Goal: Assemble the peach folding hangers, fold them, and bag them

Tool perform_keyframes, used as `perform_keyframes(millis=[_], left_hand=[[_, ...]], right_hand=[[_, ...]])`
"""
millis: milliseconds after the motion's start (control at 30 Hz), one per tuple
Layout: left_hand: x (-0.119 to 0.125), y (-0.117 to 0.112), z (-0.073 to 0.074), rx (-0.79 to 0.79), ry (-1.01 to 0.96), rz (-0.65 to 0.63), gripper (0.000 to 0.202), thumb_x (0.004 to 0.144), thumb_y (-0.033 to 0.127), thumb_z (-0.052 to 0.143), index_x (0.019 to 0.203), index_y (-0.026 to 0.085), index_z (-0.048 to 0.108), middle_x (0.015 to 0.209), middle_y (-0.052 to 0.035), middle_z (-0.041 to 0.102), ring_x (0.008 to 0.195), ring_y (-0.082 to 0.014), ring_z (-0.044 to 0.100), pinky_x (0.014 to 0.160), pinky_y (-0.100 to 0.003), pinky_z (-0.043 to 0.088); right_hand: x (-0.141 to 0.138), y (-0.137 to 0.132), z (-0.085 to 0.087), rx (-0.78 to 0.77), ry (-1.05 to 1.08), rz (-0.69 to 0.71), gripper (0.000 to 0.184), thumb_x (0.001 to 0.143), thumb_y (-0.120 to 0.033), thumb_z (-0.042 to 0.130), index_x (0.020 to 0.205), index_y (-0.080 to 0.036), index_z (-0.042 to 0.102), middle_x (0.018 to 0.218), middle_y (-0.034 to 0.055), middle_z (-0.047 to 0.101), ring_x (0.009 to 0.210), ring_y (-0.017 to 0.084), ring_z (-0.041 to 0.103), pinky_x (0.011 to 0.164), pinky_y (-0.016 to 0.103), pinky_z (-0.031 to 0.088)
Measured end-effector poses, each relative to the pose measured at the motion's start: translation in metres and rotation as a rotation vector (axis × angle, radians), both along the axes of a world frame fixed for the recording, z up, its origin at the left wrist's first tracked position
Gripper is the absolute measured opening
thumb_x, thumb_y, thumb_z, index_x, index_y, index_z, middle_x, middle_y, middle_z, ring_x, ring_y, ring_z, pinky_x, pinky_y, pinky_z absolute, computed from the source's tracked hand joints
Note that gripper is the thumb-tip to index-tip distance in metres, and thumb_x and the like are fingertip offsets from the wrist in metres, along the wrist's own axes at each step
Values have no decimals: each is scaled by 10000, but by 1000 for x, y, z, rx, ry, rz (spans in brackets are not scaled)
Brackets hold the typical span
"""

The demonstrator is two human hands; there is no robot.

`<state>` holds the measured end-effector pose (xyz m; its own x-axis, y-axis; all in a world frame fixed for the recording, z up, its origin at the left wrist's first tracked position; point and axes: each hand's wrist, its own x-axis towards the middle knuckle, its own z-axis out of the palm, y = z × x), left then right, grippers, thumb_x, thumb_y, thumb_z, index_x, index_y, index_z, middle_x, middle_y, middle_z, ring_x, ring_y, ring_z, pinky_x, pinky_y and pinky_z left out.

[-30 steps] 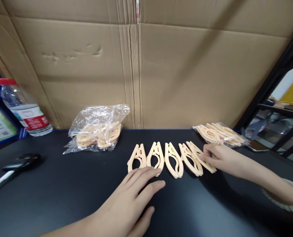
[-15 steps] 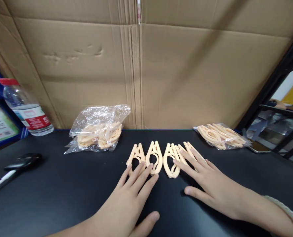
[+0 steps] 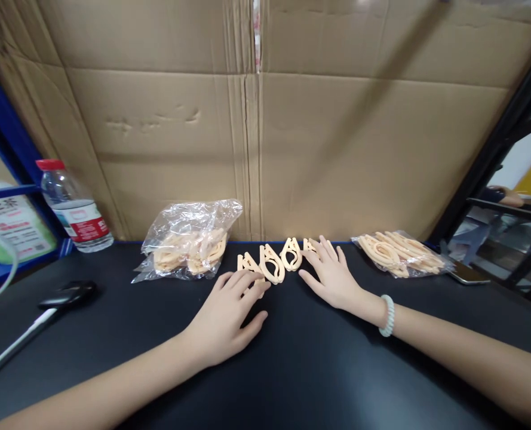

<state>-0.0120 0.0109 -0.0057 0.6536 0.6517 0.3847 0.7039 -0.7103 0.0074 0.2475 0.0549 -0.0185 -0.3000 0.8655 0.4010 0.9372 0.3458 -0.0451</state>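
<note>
Several peach plastic clips (image 3: 275,263) lie in a row on the black table (image 3: 292,370), close to the cardboard wall. My left hand (image 3: 227,313) lies flat with fingers stretched out, its fingertips on the leftmost clip. My right hand (image 3: 332,276) is also flat and spread, covering the clips at the right end of the row. A pale bead bracelet (image 3: 386,315) circles my right wrist.
A clear bag of clips (image 3: 189,246) lies left of the row, another bag of clips (image 3: 399,251) to the right. A water bottle (image 3: 72,206) stands far left by a blue shelf. A black-and-white tool (image 3: 45,310) lies on the left. A cardboard wall (image 3: 256,137) backs the table.
Both hands have slid the row of clips away from me toward the cardboard wall, bunching them closer. My right hand came from the right bag to the row's right end.
</note>
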Motion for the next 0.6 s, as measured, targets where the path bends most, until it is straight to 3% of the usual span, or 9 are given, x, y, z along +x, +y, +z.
perform_keyframes(millis=[100, 167, 367, 500, 600], left_hand=[[2, -12, -1, -13, 14, 30, 303, 919, 266, 481, 1187, 193, 602, 1222, -110, 615, 1090, -298, 570, 880, -482, 487], [3, -15, -2, -24, 27, 39, 301, 922, 283, 484, 1175, 189, 616, 1223, -113, 618, 1082, -305, 572, 864, -481, 500], [-2, -1, -2, -70, 42, -30, 422, 927, 353, 509, 1290, 146, 567, 1404, -148, 543, 1278, -329, 497, 1061, -506, 423], [-10, 14, 3, -143, 61, -123, 458, 929, 383, 513, 1317, 141, 537, 1465, -149, 482, 1358, -310, 431, 1102, -478, 401], [-12, 21, 3, -154, 68, -98, 452, 922, 391, 520, 1301, 148, 544, 1480, -143, 467, 1397, -331, 371, 1122, -524, 361]], right_hand=[[7, -9, -2, 79, 8, 90, 330, 916, -291, 482, 1182, -140, 606, 1324, 179, 536, 1287, 346, 437, 1043, 534, 371], [15, -18, -4, 58, 34, 125, 270, 902, -250, 490, 1108, -133, 620, 1171, 164, 589, 1123, 305, 536, 940, 478, 451], [28, -36, -13, -18, 84, 165, 251, 928, -224, 440, 1112, -149, 593, 1067, 126, 591, 991, 275, 540, 851, 471, 479], [28, -38, -14, -36, 100, 177, 243, 928, -219, 437, 1112, -154, 581, 1087, 127, 580, 995, 280, 524, 841, 482, 475], [28, -36, -12, -56, 106, 179, 233, 927, -217, 435, 1102, -153, 575, 1101, 127, 574, 1006, 283, 516, 850, 491, 467]])
